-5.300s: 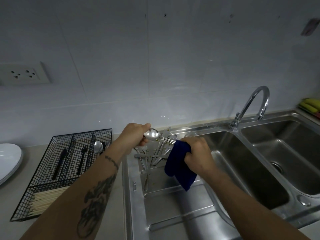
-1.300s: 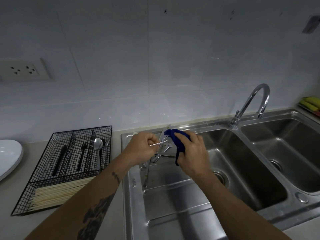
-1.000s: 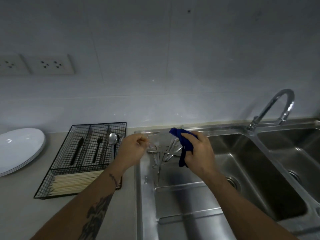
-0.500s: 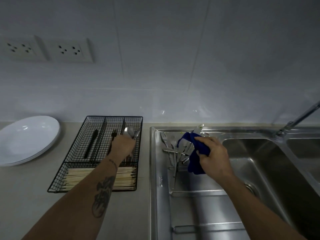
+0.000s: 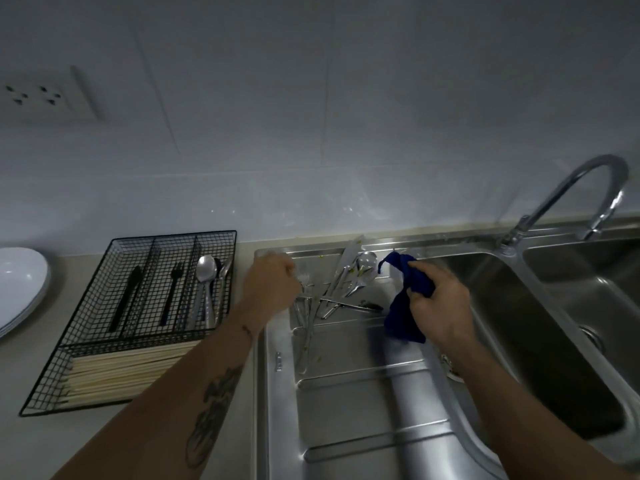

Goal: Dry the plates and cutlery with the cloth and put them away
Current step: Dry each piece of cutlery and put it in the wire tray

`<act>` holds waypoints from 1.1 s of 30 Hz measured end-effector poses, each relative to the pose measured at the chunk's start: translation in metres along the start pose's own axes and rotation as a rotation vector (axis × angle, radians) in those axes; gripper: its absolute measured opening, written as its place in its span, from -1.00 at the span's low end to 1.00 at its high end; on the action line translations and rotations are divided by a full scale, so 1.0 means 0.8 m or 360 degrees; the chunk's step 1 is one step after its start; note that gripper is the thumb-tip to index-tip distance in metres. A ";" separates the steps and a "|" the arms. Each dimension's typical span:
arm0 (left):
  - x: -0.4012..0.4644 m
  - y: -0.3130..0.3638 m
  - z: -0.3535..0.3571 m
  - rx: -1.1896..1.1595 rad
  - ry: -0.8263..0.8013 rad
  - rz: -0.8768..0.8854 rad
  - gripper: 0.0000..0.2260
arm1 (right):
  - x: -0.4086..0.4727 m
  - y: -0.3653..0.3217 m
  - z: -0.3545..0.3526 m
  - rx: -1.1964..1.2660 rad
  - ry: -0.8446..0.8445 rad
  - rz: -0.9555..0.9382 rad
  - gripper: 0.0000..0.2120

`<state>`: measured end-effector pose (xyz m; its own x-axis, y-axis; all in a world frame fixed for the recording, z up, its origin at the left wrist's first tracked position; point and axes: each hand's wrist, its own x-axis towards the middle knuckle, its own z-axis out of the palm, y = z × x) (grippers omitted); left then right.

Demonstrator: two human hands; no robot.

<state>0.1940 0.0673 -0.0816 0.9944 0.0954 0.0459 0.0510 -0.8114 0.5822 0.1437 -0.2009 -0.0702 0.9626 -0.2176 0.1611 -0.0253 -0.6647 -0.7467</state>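
Steel cutlery (image 5: 341, 289) lies in a loose heap on the drainboard (image 5: 363, 393) of the sink, at its far end near the wall, forks and spoons crossing one another, with small green flecks on and around some of them. My left hand (image 5: 268, 289) is down at the left edge of that heap, fingers curled; something pale shows at my fingertips, but I cannot tell whether I have a piece pinched or am only touching the pile. My right hand (image 5: 438, 308) is bunched round the blue cloth (image 5: 403, 306), which hangs from my fist just right of the heap, above the drainboard and clear of the basin (image 5: 519, 323). To my left on the counter stands the black wire tray (image 5: 104, 323), with a spoon (image 5: 206, 275) and dark-handled pieces lying in its narrow compartments and pale chopsticks (image 5: 131, 367) stacked in the near one. White plates (image 5: 19, 289) sit further left at the frame edge, stacked and apparently dealt with. I judge I am at the start of another round: picking the next piece out of the wet pile. The move ahead calls for singling out one handle without dragging the tangled neighbours along, lifting it toward the cloth, wiping it along its length, then carrying it over to the matching compartment. The crossed handles could snag, and the flecks suggest some pieces may want more than a wipe.
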 end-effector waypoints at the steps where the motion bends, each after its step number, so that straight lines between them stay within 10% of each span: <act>1: 0.003 0.012 0.014 -0.0045 -0.0079 0.0009 -0.78 | 0.000 0.004 -0.004 0.0004 0.0000 0.0011 -0.51; 33: 0.071 0.117 0.164 0.0372 -0.0394 -0.0261 -0.78 | 0.035 0.083 -0.015 0.0252 -0.0203 0.0312 -0.53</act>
<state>0.2675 -0.0788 -0.1310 0.9622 0.1158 -0.2466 0.2025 -0.9095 0.3631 0.1654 -0.2599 -0.1073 0.9700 -0.2324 -0.0714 -0.1814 -0.4967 -0.8487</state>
